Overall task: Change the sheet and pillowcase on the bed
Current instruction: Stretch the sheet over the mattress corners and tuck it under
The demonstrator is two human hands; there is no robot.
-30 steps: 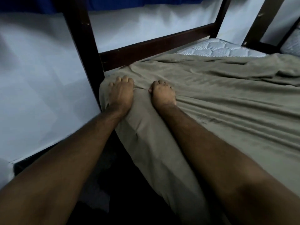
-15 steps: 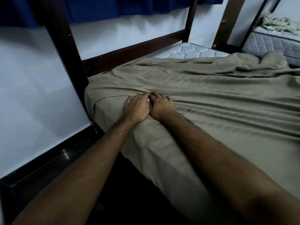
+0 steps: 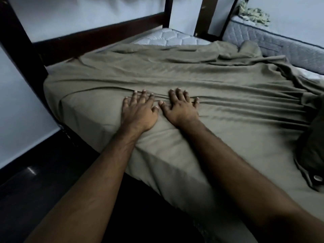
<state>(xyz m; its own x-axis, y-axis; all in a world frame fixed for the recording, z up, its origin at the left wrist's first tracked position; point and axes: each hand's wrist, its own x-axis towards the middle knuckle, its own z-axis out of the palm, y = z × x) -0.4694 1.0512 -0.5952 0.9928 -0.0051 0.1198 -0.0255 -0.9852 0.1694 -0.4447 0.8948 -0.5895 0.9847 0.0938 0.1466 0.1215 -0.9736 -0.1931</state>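
Moved from the near-left bed corner inward, left hand (image 3: 138,111) and right hand (image 3: 180,107) flat, fingers spread, smoothing the olive sheet (image 3: 201,79) covering the mattress (image 3: 175,38); far corner uncovered.

Dim room; pale wall (image 3: 21,109), dark floor (image 3: 35,193).

One head-worn camera looks forward and down from the bed's near side. Both forearms reach away from it, close below, across the olive sheet (image 3: 201,81).
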